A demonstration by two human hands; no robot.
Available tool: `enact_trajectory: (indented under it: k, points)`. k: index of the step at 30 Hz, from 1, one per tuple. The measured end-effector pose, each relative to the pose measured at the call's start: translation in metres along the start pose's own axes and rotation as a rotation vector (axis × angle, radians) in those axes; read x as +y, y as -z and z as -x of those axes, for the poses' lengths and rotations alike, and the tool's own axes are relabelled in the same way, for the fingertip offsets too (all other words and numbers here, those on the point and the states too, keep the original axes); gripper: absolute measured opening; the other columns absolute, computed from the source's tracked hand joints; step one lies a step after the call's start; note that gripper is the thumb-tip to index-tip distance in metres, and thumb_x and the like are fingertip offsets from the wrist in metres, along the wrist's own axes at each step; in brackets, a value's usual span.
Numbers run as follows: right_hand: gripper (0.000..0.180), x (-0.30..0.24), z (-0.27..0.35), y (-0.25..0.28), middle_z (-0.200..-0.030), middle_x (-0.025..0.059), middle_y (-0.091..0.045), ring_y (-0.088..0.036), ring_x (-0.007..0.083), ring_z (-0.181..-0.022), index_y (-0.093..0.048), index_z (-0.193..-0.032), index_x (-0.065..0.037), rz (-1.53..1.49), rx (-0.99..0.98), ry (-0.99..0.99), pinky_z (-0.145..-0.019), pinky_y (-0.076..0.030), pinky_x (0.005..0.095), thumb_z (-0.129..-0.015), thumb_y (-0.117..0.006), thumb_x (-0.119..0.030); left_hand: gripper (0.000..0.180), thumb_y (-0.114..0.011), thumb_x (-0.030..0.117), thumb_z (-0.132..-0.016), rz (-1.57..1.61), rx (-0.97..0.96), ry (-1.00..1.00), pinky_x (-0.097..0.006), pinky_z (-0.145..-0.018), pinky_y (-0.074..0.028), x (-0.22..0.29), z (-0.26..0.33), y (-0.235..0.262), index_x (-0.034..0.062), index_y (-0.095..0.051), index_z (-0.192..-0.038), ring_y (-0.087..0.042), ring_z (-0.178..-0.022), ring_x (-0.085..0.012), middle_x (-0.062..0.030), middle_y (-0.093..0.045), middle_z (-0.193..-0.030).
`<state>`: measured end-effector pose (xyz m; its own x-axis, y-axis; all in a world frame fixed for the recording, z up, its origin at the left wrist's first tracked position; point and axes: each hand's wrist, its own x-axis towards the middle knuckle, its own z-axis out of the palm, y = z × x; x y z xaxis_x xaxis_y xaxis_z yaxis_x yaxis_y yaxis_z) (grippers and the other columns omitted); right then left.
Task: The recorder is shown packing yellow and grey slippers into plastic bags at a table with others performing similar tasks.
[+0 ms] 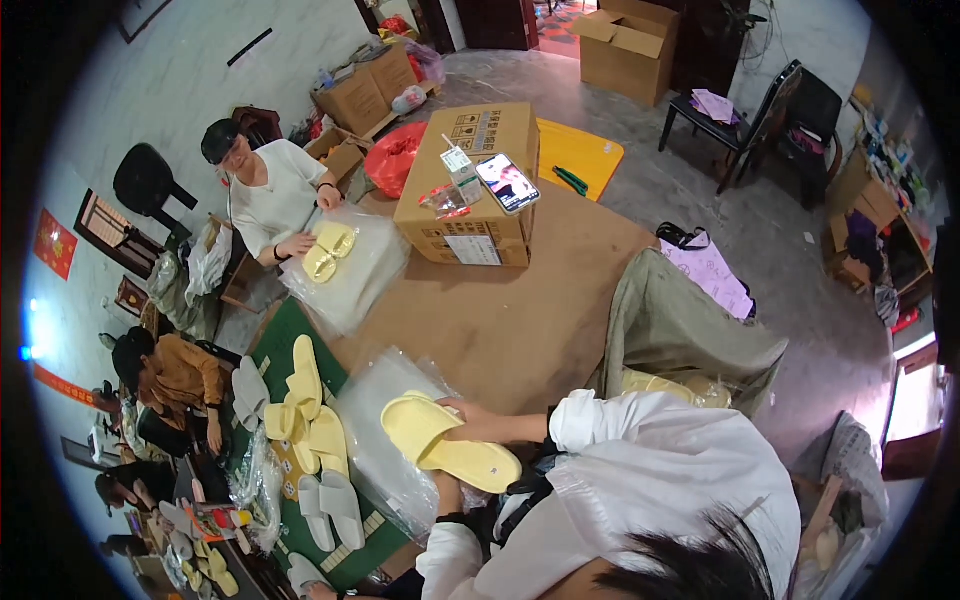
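A pale yellow slipper (490, 467) is held over the near edge of the table, its sole angled toward me. My right hand (472, 422) grips it from above, by the strap. My left hand (447, 494) holds it from below, fingers partly hidden behind the sole. A second yellow edge shows at the toe end; I cannot tell whether it is another slipper. Just beyond lies a stack of clear plastic bags (375, 415). Left of it, several yellow slippers (328, 440) and a white pair (342, 508) rest on a green mat (272, 350).
A cardboard box (425, 215) stands on the brown table (570, 260), with a phone (508, 183) on top. Across, a co-worker (285, 190) handles yellow slippers (330, 250) over plastic bags. Another person's hand (320, 592) is near a white slipper. Grey-green cloth (670, 320) hangs at the right.
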<state>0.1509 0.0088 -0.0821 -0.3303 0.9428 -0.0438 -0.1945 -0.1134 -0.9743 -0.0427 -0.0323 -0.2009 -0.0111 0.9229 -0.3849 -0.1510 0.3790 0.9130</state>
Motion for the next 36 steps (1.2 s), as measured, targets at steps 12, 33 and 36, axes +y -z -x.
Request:
enact_trajectory:
  k: [12, 33, 36]
  points:
    - [0.058, 0.042, -0.006, 0.028, -0.118, 0.0174, -0.051, -0.051, 0.0229, -0.107, -0.039, -0.126, 0.001, -0.003, 0.208, -0.099, -0.086, -0.043, 0.0335, -0.075, -0.061, -0.015, 0.025, -0.048, 0.015, -0.090, 0.169, 0.036, 0.337, -0.032, -0.072, -0.052, -0.002, 0.003, -0.003, 0.0056, -0.046, -0.113, -0.061, -0.086, -0.0189, -0.0080, -0.059, -0.098]
    - [0.054, 0.073, -0.016, 0.034, -0.108, 0.0235, -0.056, -0.055, 0.0330, -0.100, -0.045, -0.115, 0.000, 0.490, 0.470, -0.258, -0.084, -0.043, 0.0386, -0.069, -0.064, -0.019, 0.031, -0.039, 0.020, -0.093, -0.038, 0.144, 0.111, -0.039, -0.074, -0.051, 0.000, -0.004, 0.000, 0.0005, -0.039, -0.117, -0.057, -0.090, -0.0272, -0.0162, -0.053, -0.106]
    - [0.058, 0.105, -0.028, 0.044, -0.108, 0.0245, -0.055, -0.054, 0.0358, -0.102, -0.044, -0.116, 0.001, 0.448, 0.491, -0.197, -0.085, -0.043, 0.0409, -0.067, -0.065, -0.021, 0.034, -0.039, 0.023, -0.094, 0.031, 0.058, 0.071, -0.037, -0.074, -0.050, -0.022, -0.022, 0.018, -0.0010, -0.039, -0.118, -0.057, -0.091, -0.0263, -0.0160, -0.052, -0.108]
